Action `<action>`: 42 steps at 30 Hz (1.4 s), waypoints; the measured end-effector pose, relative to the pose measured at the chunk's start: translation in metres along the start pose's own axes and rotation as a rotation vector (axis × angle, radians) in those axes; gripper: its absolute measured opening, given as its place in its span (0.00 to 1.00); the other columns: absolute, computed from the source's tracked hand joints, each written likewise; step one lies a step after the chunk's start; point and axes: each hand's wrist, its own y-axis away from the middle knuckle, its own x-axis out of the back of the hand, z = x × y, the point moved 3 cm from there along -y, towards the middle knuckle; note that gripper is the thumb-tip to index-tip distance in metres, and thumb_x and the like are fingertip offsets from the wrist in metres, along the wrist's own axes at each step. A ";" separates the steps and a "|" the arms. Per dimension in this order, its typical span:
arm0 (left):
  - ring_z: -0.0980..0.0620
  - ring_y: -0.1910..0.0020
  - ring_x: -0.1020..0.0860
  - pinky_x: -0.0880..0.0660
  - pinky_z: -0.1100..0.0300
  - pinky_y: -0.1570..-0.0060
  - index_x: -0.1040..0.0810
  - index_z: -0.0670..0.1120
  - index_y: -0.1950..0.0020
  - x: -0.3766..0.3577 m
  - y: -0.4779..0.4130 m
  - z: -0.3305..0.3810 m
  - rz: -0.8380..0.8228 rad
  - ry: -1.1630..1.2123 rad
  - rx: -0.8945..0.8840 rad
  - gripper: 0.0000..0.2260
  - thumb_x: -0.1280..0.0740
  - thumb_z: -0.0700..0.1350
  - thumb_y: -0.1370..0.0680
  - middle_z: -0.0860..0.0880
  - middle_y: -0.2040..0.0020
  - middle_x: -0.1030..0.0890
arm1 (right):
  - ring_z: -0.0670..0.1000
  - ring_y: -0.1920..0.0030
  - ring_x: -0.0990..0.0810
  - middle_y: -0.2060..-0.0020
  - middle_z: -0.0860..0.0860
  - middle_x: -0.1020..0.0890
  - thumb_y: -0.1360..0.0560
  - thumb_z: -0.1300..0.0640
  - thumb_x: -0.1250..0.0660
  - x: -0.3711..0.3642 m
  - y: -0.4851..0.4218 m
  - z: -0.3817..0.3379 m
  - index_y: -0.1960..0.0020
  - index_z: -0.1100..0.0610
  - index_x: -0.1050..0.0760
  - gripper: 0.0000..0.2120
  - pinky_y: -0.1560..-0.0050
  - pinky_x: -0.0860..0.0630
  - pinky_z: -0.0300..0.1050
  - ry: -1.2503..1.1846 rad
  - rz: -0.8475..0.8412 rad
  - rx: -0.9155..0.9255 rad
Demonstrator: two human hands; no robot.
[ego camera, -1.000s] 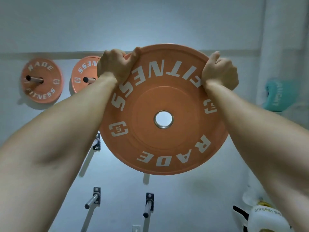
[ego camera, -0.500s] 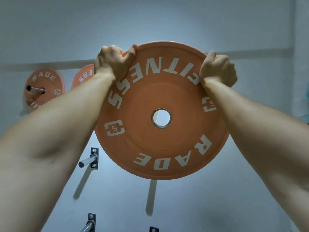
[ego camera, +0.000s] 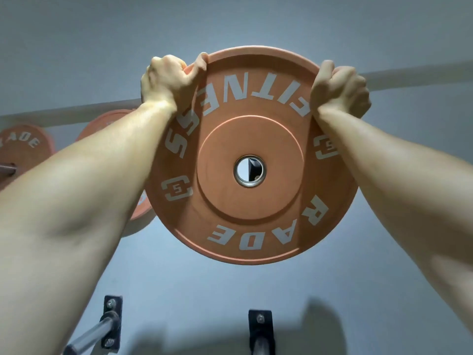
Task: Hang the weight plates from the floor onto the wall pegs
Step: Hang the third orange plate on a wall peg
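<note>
The left hand is curled tight over the upper left rim of an orange weight plate, fingers wrapped behind the edge and the thumb side pressed to the front face. The right hand grips the upper right rim the same way, fist closed around the edge. Both bare forearms reach up and inward from the bottom corners of the view, and the plate hangs between them, raised in front of a pale wall, its face turned toward the camera and slightly tilted.

The plate carries white lettering, "FITNESS" upside down along the top and "RADE" along the bottom, with a small square logo on each side. Its metal-ringed centre hole shows pale wall on the left half and a dark shape on the right half; what that shape is cannot be told.

To the left, partly hidden behind the left forearm, a second orange plate hangs on the wall, and a third sits at the left edge on a peg.

Below the held plate, two bare metal pegs on black brackets stick out from the wall: one at lower left, one at lower centre.
</note>
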 end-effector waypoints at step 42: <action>0.44 0.19 0.50 0.54 0.43 0.22 0.39 0.56 0.21 -0.266 0.049 -0.024 -0.207 -0.086 -0.056 0.31 0.44 0.62 0.23 0.47 0.18 0.45 | 0.58 0.21 0.49 0.19 0.54 0.47 0.25 0.39 0.53 -0.221 -0.011 0.101 0.20 0.47 0.45 0.35 0.23 0.51 0.59 0.404 -0.369 0.593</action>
